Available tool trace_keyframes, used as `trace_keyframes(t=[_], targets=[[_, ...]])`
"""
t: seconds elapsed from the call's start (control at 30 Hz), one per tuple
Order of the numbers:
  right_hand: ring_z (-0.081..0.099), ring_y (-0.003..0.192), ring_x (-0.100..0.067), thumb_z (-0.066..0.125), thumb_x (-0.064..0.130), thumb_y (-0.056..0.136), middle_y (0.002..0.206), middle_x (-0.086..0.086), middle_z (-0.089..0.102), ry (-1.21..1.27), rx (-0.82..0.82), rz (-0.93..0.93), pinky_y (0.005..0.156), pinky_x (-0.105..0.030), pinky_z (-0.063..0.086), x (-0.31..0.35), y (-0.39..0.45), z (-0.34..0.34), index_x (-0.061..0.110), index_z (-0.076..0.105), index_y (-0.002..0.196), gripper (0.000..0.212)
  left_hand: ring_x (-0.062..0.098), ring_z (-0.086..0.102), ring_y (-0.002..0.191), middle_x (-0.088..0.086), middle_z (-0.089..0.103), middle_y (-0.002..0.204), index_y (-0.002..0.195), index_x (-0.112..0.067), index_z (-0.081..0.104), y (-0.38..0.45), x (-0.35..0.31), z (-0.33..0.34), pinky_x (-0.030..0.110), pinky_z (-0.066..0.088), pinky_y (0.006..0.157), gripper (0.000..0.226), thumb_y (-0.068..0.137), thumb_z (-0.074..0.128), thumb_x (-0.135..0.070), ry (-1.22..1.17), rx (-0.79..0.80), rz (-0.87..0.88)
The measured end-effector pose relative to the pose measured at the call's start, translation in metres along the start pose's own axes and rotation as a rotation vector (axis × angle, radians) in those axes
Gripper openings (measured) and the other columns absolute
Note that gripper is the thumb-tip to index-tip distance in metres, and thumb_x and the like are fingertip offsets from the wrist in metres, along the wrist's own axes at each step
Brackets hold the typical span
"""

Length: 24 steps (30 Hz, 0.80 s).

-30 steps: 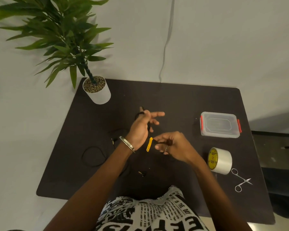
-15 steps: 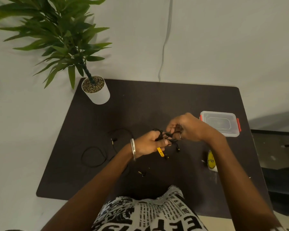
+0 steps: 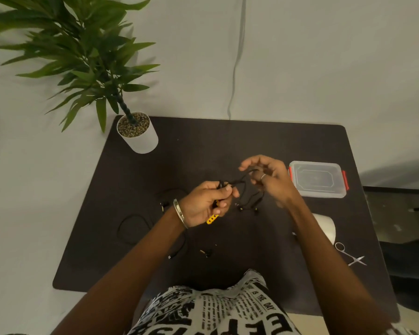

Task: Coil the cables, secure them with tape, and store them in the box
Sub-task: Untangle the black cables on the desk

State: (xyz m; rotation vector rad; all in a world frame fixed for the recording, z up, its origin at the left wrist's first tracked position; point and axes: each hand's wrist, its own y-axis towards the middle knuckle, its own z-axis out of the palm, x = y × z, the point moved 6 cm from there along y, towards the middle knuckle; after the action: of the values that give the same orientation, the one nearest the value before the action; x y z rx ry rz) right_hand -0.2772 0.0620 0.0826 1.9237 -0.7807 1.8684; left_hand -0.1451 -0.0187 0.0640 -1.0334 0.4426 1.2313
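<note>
The fingers (image 3: 224, 189) of the left hand (image 3: 203, 205) are closed around a bundle of thin black cable (image 3: 246, 189) with a flat yellow plastic piece (image 3: 212, 218) below; the right hand (image 3: 267, 176), half open, leads a loop over the dark matte desk (image 3: 203, 146). I think even, loose loops under light tension will coil best. The clear plastic box with red clips (image 3: 317, 178) waits closed just beyond, the white tape roll (image 3: 325, 228) and steel scissors (image 3: 351, 256) nearer.
</note>
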Motion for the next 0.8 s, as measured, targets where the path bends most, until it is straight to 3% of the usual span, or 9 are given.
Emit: trace_keyframes(t=[0.07, 0.17, 0.23, 0.3, 0.4, 0.5, 0.6, 0.67, 0.8], targets=[[0.051, 0.072, -0.018, 0.051, -0.009, 0.086, 0.117, -0.004, 0.067, 0.073, 0.186, -0.008, 0.055, -0.022, 0.038, -0.001, -0.001, 0.010, 0.006, 0.061, 0.117, 0.036, 0.002, 0.036, 0.033, -0.004, 0.043, 0.050, 0.094, -0.003, 0.057, -0.001, 0.002, 0.007, 0.016, 0.026, 0.040, 0.020, 0.092, 0.048, -0.020, -0.173, 0.114, -0.028], [0.053, 0.103, -0.036, 0.065, 0.011, 0.084, 0.137, -0.010, 0.054, 0.220, 0.440, 0.079, 0.083, -0.044, 0.041, -0.009, -0.005, 0.026, 0.009, 0.047, 0.137, 0.056, 0.000, 0.040, 0.030, -0.007, 0.046, 0.046, 0.098, -0.006, 0.059, -0.003, 0.002, 0.015, 0.015, 0.026, 0.038, 0.023, 0.090, 0.058, -0.028, -0.364, 0.299, -0.053], [0.049, 0.124, -0.041, 0.071, 0.015, 0.081, 0.137, -0.018, 0.052, 0.286, 0.506, 0.095, 0.101, -0.044, 0.041, -0.011, -0.008, 0.035, 0.003, 0.042, 0.139, 0.065, 0.001, 0.043, 0.029, -0.007, 0.049, 0.046, 0.099, -0.007, 0.059, -0.004, 0.001, 0.015, 0.016, 0.026, 0.038, 0.023, 0.090, 0.059, -0.028, -0.417, 0.337, -0.050], [0.056, 0.119, -0.032, 0.070, 0.009, 0.081, 0.124, -0.019, 0.061, 0.344, 0.508, 0.114, 0.101, -0.037, 0.045, -0.011, -0.009, 0.040, -0.002, 0.043, 0.136, 0.063, 0.002, 0.043, 0.029, -0.006, 0.049, 0.045, 0.096, -0.008, 0.060, -0.004, 0.000, 0.015, 0.017, 0.026, 0.038, 0.020, 0.090, 0.060, -0.027, -0.434, 0.336, -0.033], [0.067, 0.091, -0.011, 0.059, -0.007, 0.085, 0.093, -0.004, 0.070, 0.356, 0.453, 0.151, 0.079, -0.021, 0.052, -0.013, -0.008, 0.043, -0.006, 0.046, 0.130, 0.047, 0.003, 0.041, 0.028, -0.007, 0.044, 0.039, 0.084, -0.012, 0.059, 0.000, 0.003, 0.012, 0.018, 0.025, 0.038, 0.020, 0.084, 0.066, -0.030, -0.397, 0.279, -0.038], [0.067, 0.089, -0.009, 0.052, -0.013, 0.088, 0.093, 0.000, 0.070, 0.293, 0.418, 0.175, 0.071, -0.018, 0.051, -0.017, -0.009, 0.047, -0.005, 0.051, 0.124, 0.037, 0.005, 0.042, 0.032, -0.007, 0.039, 0.035, 0.073, -0.015, 0.057, 0.003, 0.008, 0.005, 0.017, 0.030, 0.040, 0.024, 0.079, 0.071, -0.034, -0.407, 0.196, -0.053], [0.064, 0.094, -0.019, 0.051, -0.005, 0.092, 0.100, -0.007, 0.067, 0.349, 0.395, 0.224, 0.072, -0.028, 0.052, -0.025, -0.011, 0.051, 0.001, 0.055, 0.122, 0.031, 0.005, 0.043, 0.036, -0.009, 0.037, 0.036, 0.067, -0.016, 0.054, 0.006, 0.008, -0.002, 0.016, 0.036, 0.042, 0.028, 0.085, 0.058, -0.036, -0.413, 0.080, -0.063], [0.059, 0.097, -0.028, 0.047, -0.001, 0.089, 0.106, -0.015, 0.064, 0.422, 0.344, 0.273, 0.082, -0.042, 0.050, -0.033, -0.010, 0.051, 0.003, 0.058, 0.121, 0.034, 0.007, 0.045, 0.041, -0.007, 0.036, 0.038, 0.062, -0.015, 0.051, 0.007, 0.008, -0.009, 0.017, 0.037, 0.045, 0.031, 0.087, 0.053, -0.034, -0.357, -0.076, -0.083], [0.060, 0.093, -0.027, 0.038, -0.002, 0.092, 0.104, -0.022, 0.061, 0.461, 0.261, 0.336, 0.090, -0.050, 0.049, -0.046, -0.008, 0.045, 0.006, 0.064, 0.113, 0.035, 0.014, 0.055, 0.060, -0.004, 0.041, 0.049, 0.061, -0.018, 0.046, 0.008, 0.012, -0.025, 0.025, 0.045, 0.066, 0.034, 0.093, 0.050, -0.030, -0.170, -0.306, -0.105]])
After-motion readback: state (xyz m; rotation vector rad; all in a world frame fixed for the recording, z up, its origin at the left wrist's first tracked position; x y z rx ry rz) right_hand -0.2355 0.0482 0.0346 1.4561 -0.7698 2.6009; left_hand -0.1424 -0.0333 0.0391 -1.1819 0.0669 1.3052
